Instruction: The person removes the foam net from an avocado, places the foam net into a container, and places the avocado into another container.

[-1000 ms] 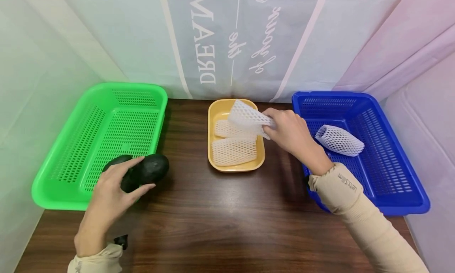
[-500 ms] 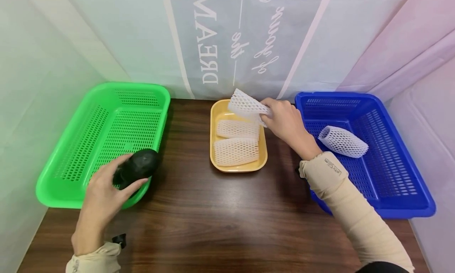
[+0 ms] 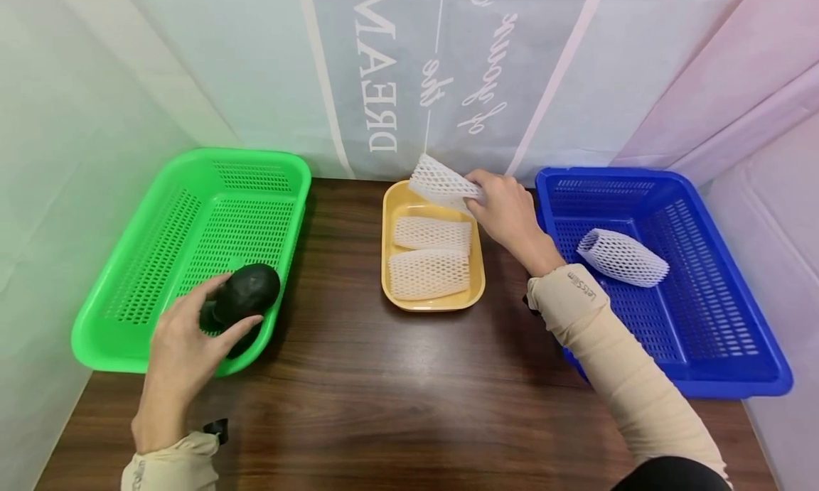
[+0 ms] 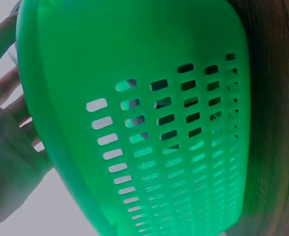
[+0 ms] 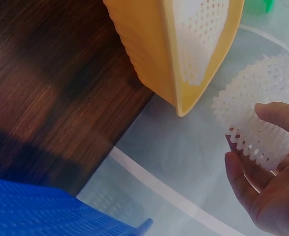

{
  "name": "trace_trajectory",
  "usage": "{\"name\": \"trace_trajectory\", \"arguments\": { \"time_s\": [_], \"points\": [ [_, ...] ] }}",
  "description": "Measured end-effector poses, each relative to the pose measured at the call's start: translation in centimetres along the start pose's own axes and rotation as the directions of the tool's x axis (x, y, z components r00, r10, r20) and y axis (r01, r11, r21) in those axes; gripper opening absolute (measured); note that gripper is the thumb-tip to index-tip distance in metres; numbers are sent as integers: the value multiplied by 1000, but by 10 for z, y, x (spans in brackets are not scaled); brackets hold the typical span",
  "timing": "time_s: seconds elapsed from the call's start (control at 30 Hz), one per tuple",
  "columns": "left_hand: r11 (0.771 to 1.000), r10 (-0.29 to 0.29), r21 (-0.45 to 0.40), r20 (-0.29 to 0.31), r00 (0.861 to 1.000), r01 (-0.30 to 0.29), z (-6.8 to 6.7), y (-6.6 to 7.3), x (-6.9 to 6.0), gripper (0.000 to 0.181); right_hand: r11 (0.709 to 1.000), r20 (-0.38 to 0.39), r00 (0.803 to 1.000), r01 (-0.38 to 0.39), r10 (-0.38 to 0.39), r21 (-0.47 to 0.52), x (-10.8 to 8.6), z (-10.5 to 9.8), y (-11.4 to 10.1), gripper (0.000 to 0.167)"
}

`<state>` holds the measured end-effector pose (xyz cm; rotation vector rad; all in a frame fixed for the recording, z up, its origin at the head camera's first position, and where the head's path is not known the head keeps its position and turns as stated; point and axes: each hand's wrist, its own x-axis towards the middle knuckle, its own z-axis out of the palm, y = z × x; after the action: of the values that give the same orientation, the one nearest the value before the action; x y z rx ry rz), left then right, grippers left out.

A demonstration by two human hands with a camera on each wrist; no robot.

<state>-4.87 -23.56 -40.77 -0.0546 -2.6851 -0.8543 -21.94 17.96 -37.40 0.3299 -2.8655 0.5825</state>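
Observation:
In the head view my left hand holds a dark avocado between thumb and fingers, just inside the near right corner of the green basket. More dark skin shows below and behind it, partly covered by my hand. My right hand pinches a white foam net sleeve above the far edge of the yellow tray. Two more foam net sleeves, a far one and a near one, lie side by side in that tray. The left wrist view hides the avocado behind the basket wall.
At the right stands a blue basket with one plumper foam net sleeve inside; its contents cannot be seen. Bare brown tabletop lies in front of the tray. A printed curtain hangs close behind the containers.
My left hand has brought the avocado leftward from over the green basket's right rim to inside its corner. My right hand has raised its foam net sleeve away from the two in the tray.

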Motion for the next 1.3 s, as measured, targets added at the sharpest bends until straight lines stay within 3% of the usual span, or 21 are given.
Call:
{"name": "trace_trajectory", "arguments": {
  "time_s": [0.4, 0.63, 0.77, 0.97, 1.3],
  "points": [
    [993, -116, 16, -27, 993, 116, 10, -12, 2, 76, 1000, 42, 999, 0, 0, -6, 3, 20, -1, 25],
    [982, -170, 86, 4, 985, 169, 17, -18, 3, 74, 999, 58, 998, 25, -23, -31, 2, 28, -1, 23],
    [982, -148, 118, -1, 989, 147, 21, -20, 7, 65, 999, 51, 998, 44, -42, -31, 3, 31, -2, 23],
    [990, -54, 127, -67, 996, 62, 28, -22, 9, 28, 998, 40, 998, 51, -50, -35, 3, 37, -1, 24],
    [988, -83, 126, -49, 995, 89, 30, -19, 6, 20, 999, 106, 994, 27, -23, -35, 2, 39, 1, 31]
  ]
}}
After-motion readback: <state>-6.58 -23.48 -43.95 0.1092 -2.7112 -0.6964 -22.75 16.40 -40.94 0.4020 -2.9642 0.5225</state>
